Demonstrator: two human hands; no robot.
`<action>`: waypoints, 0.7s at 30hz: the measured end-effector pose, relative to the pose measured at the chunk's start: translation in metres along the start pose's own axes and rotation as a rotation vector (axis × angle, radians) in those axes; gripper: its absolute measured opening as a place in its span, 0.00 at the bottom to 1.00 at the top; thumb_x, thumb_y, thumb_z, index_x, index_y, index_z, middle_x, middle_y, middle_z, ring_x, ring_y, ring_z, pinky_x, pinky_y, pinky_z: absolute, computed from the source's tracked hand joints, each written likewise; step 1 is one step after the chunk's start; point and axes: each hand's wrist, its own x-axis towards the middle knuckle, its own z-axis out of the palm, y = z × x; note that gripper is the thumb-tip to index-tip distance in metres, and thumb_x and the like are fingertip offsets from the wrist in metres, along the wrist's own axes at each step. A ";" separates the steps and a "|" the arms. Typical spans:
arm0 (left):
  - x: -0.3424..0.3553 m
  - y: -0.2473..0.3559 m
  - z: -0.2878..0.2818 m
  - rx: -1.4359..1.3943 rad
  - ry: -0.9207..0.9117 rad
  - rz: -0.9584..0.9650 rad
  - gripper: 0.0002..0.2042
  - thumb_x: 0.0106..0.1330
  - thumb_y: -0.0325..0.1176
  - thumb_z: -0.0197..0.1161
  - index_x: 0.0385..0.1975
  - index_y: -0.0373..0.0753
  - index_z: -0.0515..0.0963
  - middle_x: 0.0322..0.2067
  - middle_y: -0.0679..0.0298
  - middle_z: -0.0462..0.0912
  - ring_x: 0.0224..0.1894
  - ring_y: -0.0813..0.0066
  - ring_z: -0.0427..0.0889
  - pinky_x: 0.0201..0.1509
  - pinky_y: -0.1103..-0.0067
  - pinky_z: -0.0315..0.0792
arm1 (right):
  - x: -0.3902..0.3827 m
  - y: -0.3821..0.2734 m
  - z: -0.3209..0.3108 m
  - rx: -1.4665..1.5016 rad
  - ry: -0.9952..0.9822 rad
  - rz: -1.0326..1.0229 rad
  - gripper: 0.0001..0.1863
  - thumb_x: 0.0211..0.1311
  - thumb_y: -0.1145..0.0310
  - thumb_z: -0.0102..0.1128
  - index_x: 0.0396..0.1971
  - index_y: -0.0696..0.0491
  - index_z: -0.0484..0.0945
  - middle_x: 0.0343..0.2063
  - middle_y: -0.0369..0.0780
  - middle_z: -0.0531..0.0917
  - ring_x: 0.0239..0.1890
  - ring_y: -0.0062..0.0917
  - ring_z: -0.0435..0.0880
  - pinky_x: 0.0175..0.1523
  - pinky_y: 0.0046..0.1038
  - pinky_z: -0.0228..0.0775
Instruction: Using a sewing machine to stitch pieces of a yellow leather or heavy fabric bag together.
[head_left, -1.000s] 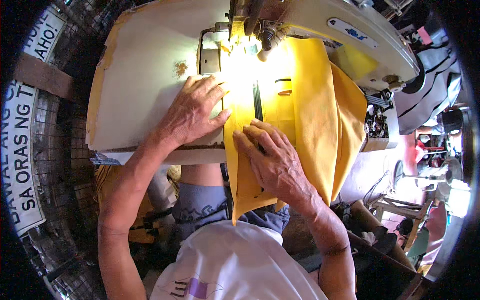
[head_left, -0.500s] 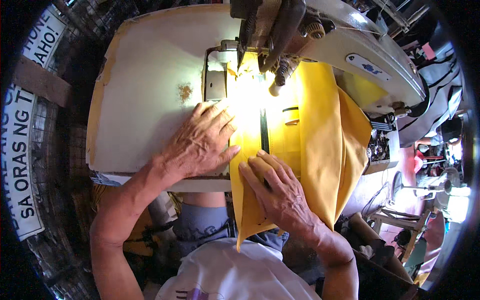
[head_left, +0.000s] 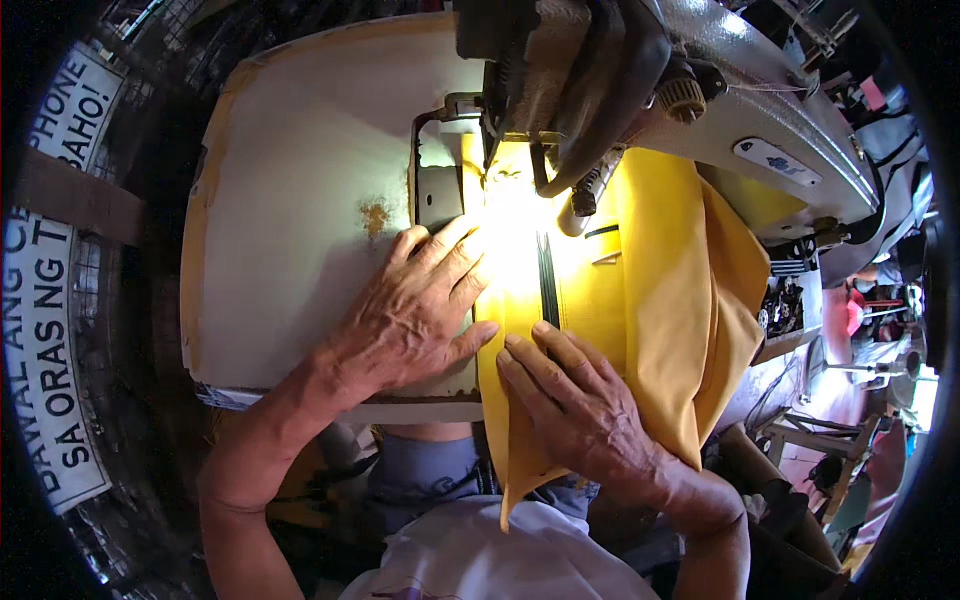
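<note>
Yellow fabric point(head_left: 660, 290) lies under the head of a sewing machine point(head_left: 690, 130), with a black zipper point(head_left: 547, 280) running lengthwise along it. My left hand point(head_left: 420, 305) rests flat at the fabric's left edge, fingers extended toward the lit needle area and thumb on the cloth. Lower down, my right hand point(head_left: 580, 400) lies on the fabric just below the zipper's visible end, its fingers stretched forward. Both hands are open and press on the cloth. Glare hides the needle and the stitching spot. A corner of the fabric hangs over the near table edge.
The pale worktable point(head_left: 290, 230) extends to the left, with a metal plate point(head_left: 438, 195) beside the needle area. A dark tube hangs from the machine head. White signs point(head_left: 60, 350) stand at the far left. At the right are a wooden stool point(head_left: 830, 440) and a fan.
The whole view has shifted, so the machine, fabric and hands appear lower and farther right. Both hands keep nearly the same places on the fabric.
</note>
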 end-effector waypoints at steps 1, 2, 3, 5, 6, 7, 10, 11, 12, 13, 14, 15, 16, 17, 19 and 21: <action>0.001 -0.002 0.000 0.012 0.000 -0.020 0.28 0.66 0.48 0.59 0.55 0.29 0.73 0.60 0.47 0.72 0.66 0.51 0.66 0.69 0.57 0.57 | 0.002 0.002 0.000 0.004 -0.010 0.012 0.29 0.54 0.67 0.56 0.58 0.58 0.73 0.61 0.45 0.71 0.66 0.42 0.67 0.70 0.43 0.62; 0.002 -0.003 0.001 0.010 0.005 -0.009 0.28 0.66 0.48 0.59 0.55 0.29 0.73 0.60 0.47 0.72 0.66 0.51 0.66 0.69 0.57 0.57 | 0.004 0.004 0.000 0.003 0.008 0.019 0.29 0.54 0.67 0.56 0.58 0.58 0.73 0.61 0.45 0.71 0.66 0.42 0.67 0.70 0.43 0.62; 0.002 -0.004 0.001 0.010 0.016 -0.019 0.27 0.66 0.48 0.59 0.55 0.29 0.73 0.60 0.47 0.71 0.66 0.51 0.66 0.69 0.57 0.57 | 0.005 0.006 0.000 -0.010 0.010 0.006 0.28 0.54 0.67 0.56 0.58 0.58 0.73 0.61 0.45 0.72 0.66 0.42 0.67 0.70 0.43 0.62; 0.001 -0.004 0.001 0.013 0.025 -0.032 0.26 0.66 0.48 0.60 0.54 0.30 0.74 0.59 0.47 0.71 0.65 0.51 0.66 0.69 0.57 0.57 | 0.006 0.007 0.000 -0.028 0.010 -0.012 0.28 0.55 0.68 0.54 0.58 0.57 0.72 0.61 0.44 0.72 0.66 0.40 0.67 0.71 0.43 0.61; 0.000 -0.002 0.001 0.009 0.021 -0.015 0.26 0.66 0.48 0.60 0.54 0.30 0.74 0.59 0.47 0.71 0.65 0.51 0.66 0.69 0.57 0.57 | 0.006 0.007 0.000 -0.026 0.034 -0.012 0.28 0.55 0.68 0.54 0.58 0.57 0.72 0.61 0.44 0.72 0.66 0.40 0.67 0.70 0.43 0.61; -0.001 -0.001 0.001 0.023 0.007 0.001 0.26 0.66 0.48 0.60 0.53 0.31 0.75 0.59 0.47 0.71 0.64 0.51 0.67 0.68 0.56 0.58 | 0.006 0.007 -0.001 -0.023 0.027 -0.012 0.28 0.55 0.68 0.54 0.58 0.57 0.72 0.61 0.44 0.72 0.66 0.41 0.67 0.71 0.43 0.61; -0.002 0.003 0.000 0.032 0.051 0.020 0.22 0.64 0.45 0.62 0.49 0.33 0.76 0.57 0.49 0.72 0.64 0.53 0.67 0.66 0.56 0.60 | 0.005 0.008 -0.002 -0.028 0.012 -0.019 0.28 0.55 0.68 0.54 0.58 0.58 0.72 0.61 0.44 0.71 0.66 0.40 0.68 0.70 0.43 0.61; -0.002 0.004 0.000 0.030 0.090 0.011 0.19 0.63 0.43 0.65 0.46 0.35 0.77 0.55 0.51 0.73 0.65 0.55 0.67 0.65 0.56 0.61 | 0.005 0.008 -0.003 -0.023 -0.017 -0.013 0.28 0.56 0.68 0.54 0.58 0.58 0.72 0.61 0.44 0.72 0.66 0.40 0.68 0.70 0.43 0.61; -0.001 0.003 0.001 0.023 0.111 0.017 0.19 0.63 0.43 0.65 0.46 0.35 0.77 0.55 0.51 0.73 0.65 0.55 0.67 0.65 0.56 0.61 | 0.006 0.010 -0.003 -0.037 -0.001 -0.028 0.28 0.56 0.68 0.54 0.58 0.58 0.72 0.61 0.44 0.72 0.66 0.40 0.68 0.70 0.43 0.61; 0.000 0.002 0.001 0.011 0.104 0.018 0.19 0.63 0.43 0.65 0.46 0.35 0.77 0.54 0.51 0.74 0.65 0.56 0.67 0.64 0.56 0.62 | 0.007 0.010 -0.004 -0.039 -0.003 -0.030 0.28 0.56 0.68 0.53 0.58 0.58 0.72 0.61 0.44 0.72 0.66 0.40 0.68 0.70 0.43 0.61; 0.001 0.000 0.000 -0.004 0.114 0.017 0.19 0.63 0.43 0.65 0.46 0.35 0.77 0.54 0.52 0.74 0.64 0.56 0.68 0.63 0.56 0.63 | 0.009 0.012 -0.005 -0.043 -0.020 -0.035 0.28 0.56 0.68 0.53 0.59 0.58 0.72 0.60 0.44 0.72 0.65 0.40 0.69 0.70 0.43 0.61; 0.003 -0.002 0.000 -0.022 0.129 0.020 0.19 0.62 0.42 0.65 0.46 0.35 0.77 0.53 0.53 0.74 0.64 0.56 0.68 0.63 0.57 0.63 | 0.011 0.014 -0.005 -0.053 -0.004 -0.039 0.28 0.56 0.68 0.53 0.59 0.58 0.72 0.60 0.44 0.72 0.65 0.40 0.69 0.70 0.43 0.61; 0.005 -0.006 0.000 -0.003 0.115 0.024 0.19 0.62 0.42 0.65 0.46 0.35 0.77 0.53 0.53 0.74 0.64 0.56 0.68 0.63 0.57 0.63 | 0.014 0.016 -0.005 -0.048 0.011 -0.036 0.28 0.56 0.68 0.53 0.59 0.58 0.72 0.60 0.44 0.72 0.65 0.40 0.69 0.70 0.43 0.62; 0.007 -0.008 0.000 0.000 0.120 0.018 0.18 0.62 0.42 0.65 0.46 0.35 0.77 0.53 0.53 0.74 0.64 0.56 0.67 0.63 0.57 0.63 | 0.017 0.018 -0.005 -0.032 0.003 -0.023 0.28 0.56 0.68 0.53 0.59 0.58 0.72 0.60 0.44 0.72 0.65 0.39 0.69 0.69 0.42 0.62; 0.010 -0.013 0.000 -0.003 0.124 0.010 0.18 0.62 0.41 0.65 0.46 0.35 0.78 0.53 0.54 0.74 0.64 0.56 0.67 0.63 0.57 0.63 | 0.023 0.023 -0.005 -0.035 0.025 -0.027 0.27 0.57 0.68 0.53 0.59 0.58 0.72 0.60 0.43 0.72 0.64 0.39 0.69 0.69 0.42 0.62; 0.012 -0.015 0.000 0.013 0.114 -0.013 0.16 0.63 0.39 0.64 0.46 0.36 0.78 0.54 0.55 0.74 0.65 0.57 0.65 0.63 0.57 0.63 | 0.027 0.025 -0.004 -0.035 0.016 -0.029 0.27 0.57 0.68 0.53 0.59 0.57 0.72 0.59 0.43 0.72 0.64 0.38 0.69 0.69 0.41 0.63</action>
